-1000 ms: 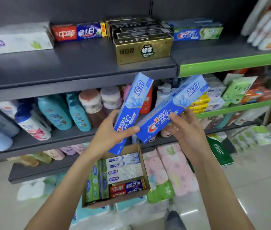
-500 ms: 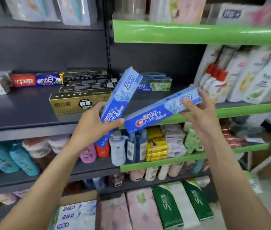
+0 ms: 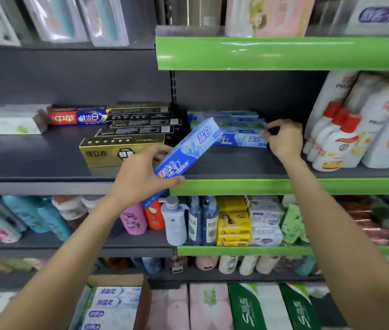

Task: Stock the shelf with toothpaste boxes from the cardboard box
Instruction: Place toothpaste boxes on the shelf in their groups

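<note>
One blue toothpaste box (image 3: 240,139) is being set flat on the shelf (image 3: 236,163) in front of the row already there, pinched at its end by the right hand (image 3: 284,136) — so the placing step is basically being wrapped up. A second blue box (image 3: 186,148) is being gripped by the left hand (image 3: 141,177), tilted up over the shelf edge. Next, it probably needs to be levelled and slid in beside the first — the cardboard box (image 3: 117,303) below is being left half full.

The cardboard box (image 3: 117,281) is cut off by the bottom edge; top-shelf packages (image 3: 53,17) are blurred.
</note>
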{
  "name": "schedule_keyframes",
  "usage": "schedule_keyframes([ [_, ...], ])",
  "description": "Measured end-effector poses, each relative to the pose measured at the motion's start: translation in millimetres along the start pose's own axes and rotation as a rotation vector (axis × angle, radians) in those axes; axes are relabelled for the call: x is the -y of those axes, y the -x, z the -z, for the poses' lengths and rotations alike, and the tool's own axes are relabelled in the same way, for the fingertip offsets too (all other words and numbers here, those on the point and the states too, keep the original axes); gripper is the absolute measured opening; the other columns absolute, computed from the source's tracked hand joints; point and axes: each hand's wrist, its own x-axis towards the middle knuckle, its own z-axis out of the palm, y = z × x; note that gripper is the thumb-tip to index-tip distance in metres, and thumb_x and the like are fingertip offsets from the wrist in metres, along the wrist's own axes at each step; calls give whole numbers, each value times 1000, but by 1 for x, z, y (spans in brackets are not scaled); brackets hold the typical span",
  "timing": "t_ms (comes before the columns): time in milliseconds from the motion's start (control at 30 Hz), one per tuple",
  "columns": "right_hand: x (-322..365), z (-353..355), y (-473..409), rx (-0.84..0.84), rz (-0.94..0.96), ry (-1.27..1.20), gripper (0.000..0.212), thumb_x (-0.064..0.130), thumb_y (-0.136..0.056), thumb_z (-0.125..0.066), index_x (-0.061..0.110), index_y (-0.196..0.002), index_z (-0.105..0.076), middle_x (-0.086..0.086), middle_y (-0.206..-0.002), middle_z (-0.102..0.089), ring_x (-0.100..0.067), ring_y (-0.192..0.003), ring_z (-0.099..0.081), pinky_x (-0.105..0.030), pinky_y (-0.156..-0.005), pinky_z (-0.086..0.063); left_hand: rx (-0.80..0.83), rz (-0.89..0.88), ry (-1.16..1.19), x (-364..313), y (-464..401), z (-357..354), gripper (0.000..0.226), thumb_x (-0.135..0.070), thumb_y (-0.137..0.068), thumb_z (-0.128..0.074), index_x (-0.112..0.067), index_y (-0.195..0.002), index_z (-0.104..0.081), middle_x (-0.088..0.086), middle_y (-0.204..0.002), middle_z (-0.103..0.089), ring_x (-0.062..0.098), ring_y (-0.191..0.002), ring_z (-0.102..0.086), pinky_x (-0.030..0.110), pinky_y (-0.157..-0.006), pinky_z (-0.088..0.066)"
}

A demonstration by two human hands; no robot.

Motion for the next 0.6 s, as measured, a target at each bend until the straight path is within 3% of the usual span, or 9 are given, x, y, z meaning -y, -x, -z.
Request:
schedule_keyframes([
  [100, 8, 13, 10, -44, 119, -95, 35, 28, -85, -66, 8, -114, -65, -18, -115, -60, -35, -110, -52, -33, -90, -40, 21, -159, -197, -10, -12, 1, 72, -68, -55, -63, -29, -115, -60, -11, -95, -66, 9, -85, -57, 30, -77, -48],
  [167, 21, 28, 32, -14, 264, -245, 35, 29, -88, -63, 18, -121, -59, -10, -117, -56, -25, -111, -51, -30, -91, -39, 31, -284, -365, -18, -23, -2, 71, -63, -60, -66, -26, -119, -60, -5, -101, -64, 18, -92, -53, 34, -78, -46],
  [267, 36, 47, 63, 329, 382, -384, 52, 29, -87, -66, 39, -131, -41, 7, -124, -42, -11, -116, -46, -23, -94, -41, 85, -412, -464, -31, -48, -10, 69, -56, -65, -73, -26, -125, -58, -1, -108, -61, 22, -101, -51, 36, -83, -47],
  [333, 29, 47, 64, 457, 419, -231, 65, 27, -81, -72, 36, -136, -39, 6, -125, -44, -11, -117, -45, -23, -98, -36, 108, -495, -482, -39, -64, -18, 68, -54, -67, -73, -26, -127, -56, 1, -106, -60, 23, -98, -51, 36, -82, -45],
  [500, 15, 41, 50, 320, 330, -77, 55, 22, -75, -76, 26, -125, -53, -6, -110, -54, -21, -99, -54, -30, -83, -40, 186, -490, -494, -45, -91, -47, 66, -46, -78, -70, -28, -137, -45, 6, -117, -56, 27, -109, -51, 38, -89, -41],
  [600, 16, 27, 45, 282, 291, 120, 48, 25, -83, -69, 27, -127, -52, -8, -119, -52, -27, -104, -54, -35, -81, -42, 237, -397, -563, -40, -100, -63, 57, -37, -86, -63, -31, -139, -40, 6, -131, -51, 27, -121, -47, 37, -96, -39],
])
